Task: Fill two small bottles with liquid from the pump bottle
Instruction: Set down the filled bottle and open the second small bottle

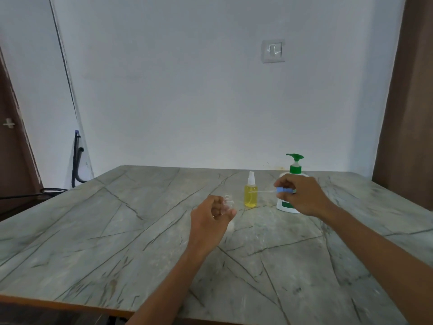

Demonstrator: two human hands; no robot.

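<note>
The left hand (212, 219) is gripping a small clear bottle (228, 202), fingers curled round its body. The bottle is upright, with its threaded neck open. The right hand (302, 195) is pinching a blue spray cap (284, 190), whose thin dip tube (262, 191) is lying level and pointing toward 9 o'clock across the yellow-filled bottle (250, 195). The pump bottle (295, 169) is standing upright just behind the right hand, the nearer hand, at about 2 o'clock from the clear bottle. Filling likely means carrying the open neck under the pump's spout, skirting the yellow bottle between them. The worktop (140, 231) is offering open room toward 6 and 9 o'clock.
</note>
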